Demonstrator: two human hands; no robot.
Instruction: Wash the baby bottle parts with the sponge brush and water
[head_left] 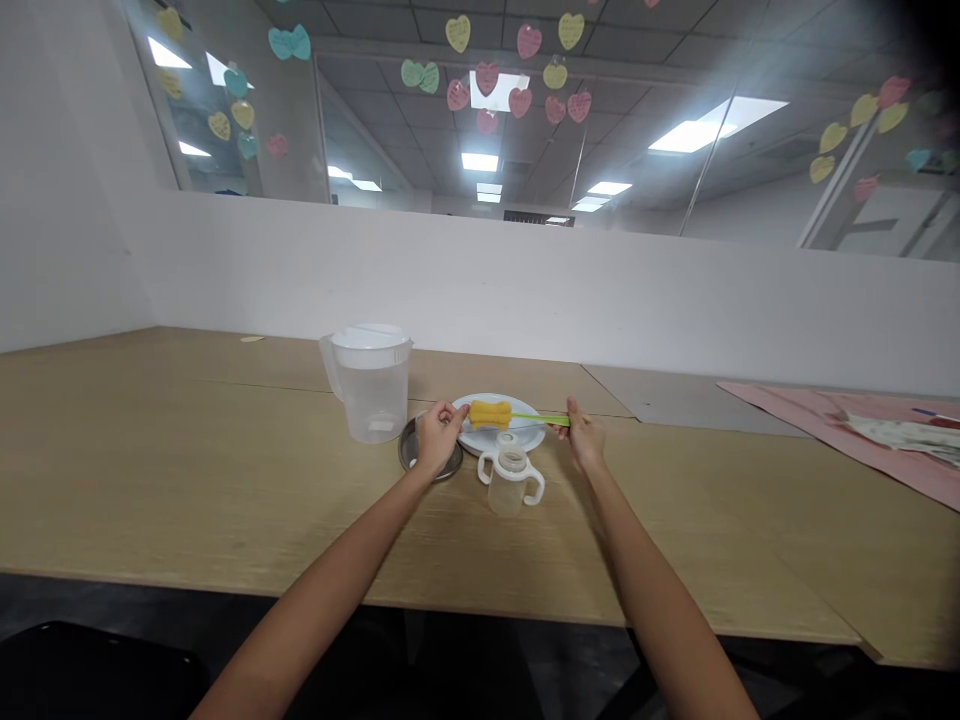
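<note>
A bottle brush with a yellow sponge head (490, 415) and a green handle (553, 420) is held level above a white plate (532, 437). My right hand (583, 434) is closed round the end of the green handle. My left hand (441, 432) has its fingers pinched together at the left end of the sponge. Just in front of the plate stands a clear cup with two white handles (507, 488), its top open. A small white ring-shaped part (506, 439) lies behind it by the plate. Under my left hand is a dark round metal dish (452, 466), partly hidden.
A clear pitcher with a white lid (376, 395) stands left of the metal dish. On the right lie a grey mat (675, 398) and a pink cloth (817, 425) with items on it. A white wall borders the table's back.
</note>
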